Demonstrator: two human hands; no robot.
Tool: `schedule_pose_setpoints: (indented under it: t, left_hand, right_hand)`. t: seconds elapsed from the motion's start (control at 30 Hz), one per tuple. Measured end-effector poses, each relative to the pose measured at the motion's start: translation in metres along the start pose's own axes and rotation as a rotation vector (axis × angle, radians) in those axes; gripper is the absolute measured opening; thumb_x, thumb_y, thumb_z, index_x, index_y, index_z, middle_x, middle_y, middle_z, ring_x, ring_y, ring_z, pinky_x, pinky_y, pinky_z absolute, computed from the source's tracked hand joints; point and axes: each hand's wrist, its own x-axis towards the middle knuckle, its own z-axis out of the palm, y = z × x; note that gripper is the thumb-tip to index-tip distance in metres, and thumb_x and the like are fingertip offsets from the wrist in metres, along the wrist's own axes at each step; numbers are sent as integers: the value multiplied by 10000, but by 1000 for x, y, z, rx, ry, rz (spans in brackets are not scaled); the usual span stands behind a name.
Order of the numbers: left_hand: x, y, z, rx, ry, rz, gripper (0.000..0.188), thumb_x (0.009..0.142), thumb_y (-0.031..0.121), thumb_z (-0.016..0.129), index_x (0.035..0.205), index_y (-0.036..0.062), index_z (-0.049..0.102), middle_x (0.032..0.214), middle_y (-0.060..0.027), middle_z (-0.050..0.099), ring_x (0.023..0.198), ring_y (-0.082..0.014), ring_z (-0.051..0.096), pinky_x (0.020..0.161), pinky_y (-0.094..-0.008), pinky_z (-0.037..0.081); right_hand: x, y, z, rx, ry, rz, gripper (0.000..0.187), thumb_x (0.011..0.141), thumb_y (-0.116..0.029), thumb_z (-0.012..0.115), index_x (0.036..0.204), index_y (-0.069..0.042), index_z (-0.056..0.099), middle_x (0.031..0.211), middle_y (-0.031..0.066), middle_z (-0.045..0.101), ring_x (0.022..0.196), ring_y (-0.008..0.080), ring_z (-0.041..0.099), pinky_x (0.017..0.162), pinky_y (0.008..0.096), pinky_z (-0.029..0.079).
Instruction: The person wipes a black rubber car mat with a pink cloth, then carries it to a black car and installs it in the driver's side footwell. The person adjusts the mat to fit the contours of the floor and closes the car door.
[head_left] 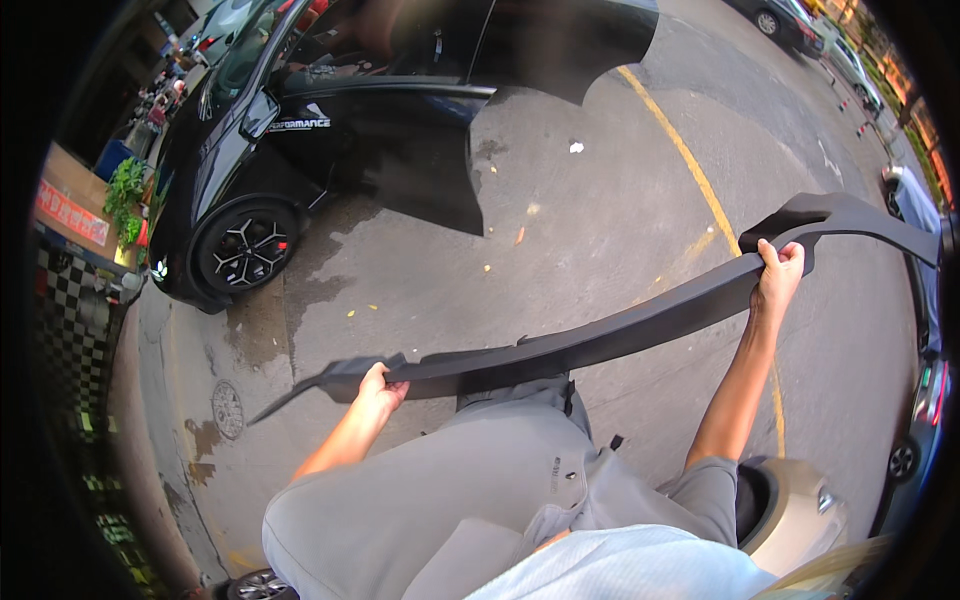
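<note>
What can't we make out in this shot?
All in the head view:
Left hand: most fingers, hidden by the hand itself and the long black panel.
Black car: upper part, cut off by the top edge.
Beige vehicle: partly hidden by the grey sleeve.
White scrap: too small to identify.

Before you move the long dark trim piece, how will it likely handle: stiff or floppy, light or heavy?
Probably fairly stiff: the trim piece spans from left hand to right hand without folding. Its thin-edged form suggests low weight for its length. The narrow, tapering left end may flex.
</note>
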Motion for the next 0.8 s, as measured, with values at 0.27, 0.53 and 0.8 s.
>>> schedule_pose_setpoints:
  t: [0.27, 0.53, 0.8]
  left_hand:
    - [44, -152, 136, 5, 18, 37, 89, 857, 96, 546, 893, 21, 514, 895, -124, 575, 828, -276, 604, 847, -488, 519]
    - [5, -264, 269, -251, 35, 220, 191, 832, 41, 611, 1019, 29, 574, 954, -126, 636, 828, -285, 664, 737, -483, 566]
    - [-117, -322, 363, -423, 384, 920, 139, 742, -10, 681, 849, 28, 600, 770, -42, 614, 620, -159, 605, 472, -307, 478]
  right_hand:
    - [195, 89, 7, 59, -142, -29, 284, 790, 50, 673, 807, -85, 424, 700, -29, 475, 590, 48, 444, 534, 209, 365]
    - [384, 206, 46, -96, -203, 202, 340, 787, 0, 688, 814, -127, 374, 707, -24, 432, 562, 79, 447, 466, 234, 357]
    - [476, 350, 100, -176, -489, 530, 357, 770, -21, 706, 856, -122, 374, 668, 26, 488, 470, 145, 507, 380, 272, 455]
